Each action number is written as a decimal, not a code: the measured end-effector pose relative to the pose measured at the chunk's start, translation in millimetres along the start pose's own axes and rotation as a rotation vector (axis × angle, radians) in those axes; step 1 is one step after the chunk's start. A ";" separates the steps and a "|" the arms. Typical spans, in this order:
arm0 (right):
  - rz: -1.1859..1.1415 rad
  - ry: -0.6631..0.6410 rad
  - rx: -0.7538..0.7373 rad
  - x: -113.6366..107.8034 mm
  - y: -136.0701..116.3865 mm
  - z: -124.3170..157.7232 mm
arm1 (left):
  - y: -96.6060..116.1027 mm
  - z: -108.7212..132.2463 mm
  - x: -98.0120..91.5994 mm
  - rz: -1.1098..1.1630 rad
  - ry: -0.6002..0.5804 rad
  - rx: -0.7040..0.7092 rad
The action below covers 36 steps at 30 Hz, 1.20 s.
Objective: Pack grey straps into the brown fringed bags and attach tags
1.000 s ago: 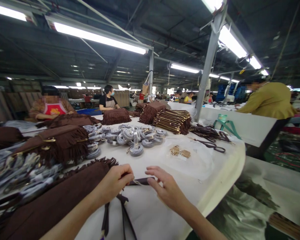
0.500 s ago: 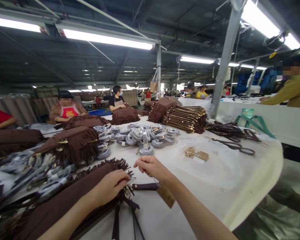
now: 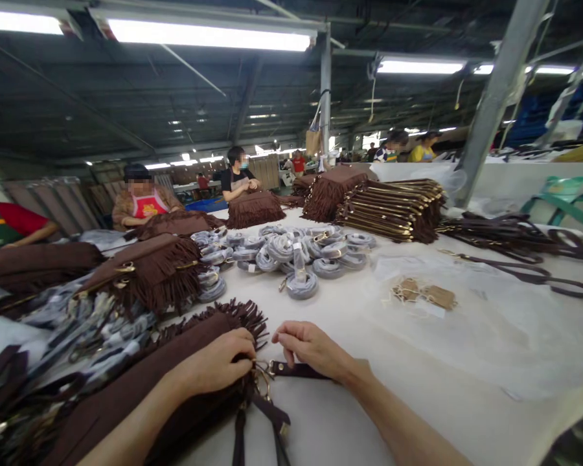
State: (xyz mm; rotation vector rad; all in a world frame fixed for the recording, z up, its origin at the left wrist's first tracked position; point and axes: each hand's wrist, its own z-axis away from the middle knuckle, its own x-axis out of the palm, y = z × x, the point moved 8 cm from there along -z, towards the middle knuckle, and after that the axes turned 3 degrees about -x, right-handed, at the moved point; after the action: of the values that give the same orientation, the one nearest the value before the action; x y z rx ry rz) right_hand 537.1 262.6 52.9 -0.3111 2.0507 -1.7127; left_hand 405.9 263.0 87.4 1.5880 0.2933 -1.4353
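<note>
A dark brown fringed bag (image 3: 140, 382) lies on the table at the lower left. My left hand (image 3: 223, 359) rests at its right end, fingers curled by the gold hardware; what they pinch is hidden. Just right of it is my right hand (image 3: 306, 343), its thumb and forefinger close together above a dark strap (image 3: 298, 370). Whether something thin is between them is too small to tell. Gold clasps (image 3: 262, 382) and more dark straps hang at the bag's end, below my hands.
Wrapped grey strap coils (image 3: 296, 255) lie beyond my hands. Brown fringed bags are stacked at the left and back (image 3: 393, 210). Kraft tags (image 3: 440, 296) lie on clear plastic at the right, near dark straps (image 3: 500, 236). Several people work across the table.
The view has turned and moved closer. My right hand's fingers have shifted, and the kraft tag that hung below my right wrist is now mostly hidden behind it.
</note>
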 end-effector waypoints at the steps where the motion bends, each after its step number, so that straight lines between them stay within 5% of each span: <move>1: -0.012 -0.019 -0.003 4.8 -0.9 -0.1 | -2.3 2.1 -3.9 0.048 0.007 0.006; 5: 0.004 -0.061 -0.035 18.6 -3.6 -0.1 | -7.1 15.9 -14.5 0.126 0.088 -0.028; 10: 0.170 0.034 -0.134 11.6 -8.6 -0.3 | 1.8 32.9 1.1 0.007 0.016 -0.066; 17: 0.547 0.086 -0.242 17.3 -13.4 -2.5 | -5.7 18.2 -7.1 0.011 0.097 -0.066; 22: 0.457 0.135 -0.234 11.6 -15.3 -1.6 | -6.1 5.3 -1.1 0.010 0.002 -0.053; 27: 0.370 0.238 -0.206 2.6 -23.8 2.7 | -15.5 3.2 0.5 0.239 -0.038 -0.058; 36: 0.585 0.212 -0.080 37.4 -10.4 3.5 | -17.9 3.0 -0.2 0.336 -0.044 -0.055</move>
State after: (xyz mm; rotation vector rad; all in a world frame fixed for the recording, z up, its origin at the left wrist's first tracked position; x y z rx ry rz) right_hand 505.0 240.8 55.3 0.4290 2.0788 -1.3430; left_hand 391.3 270.2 79.5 1.4778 0.0356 -1.1897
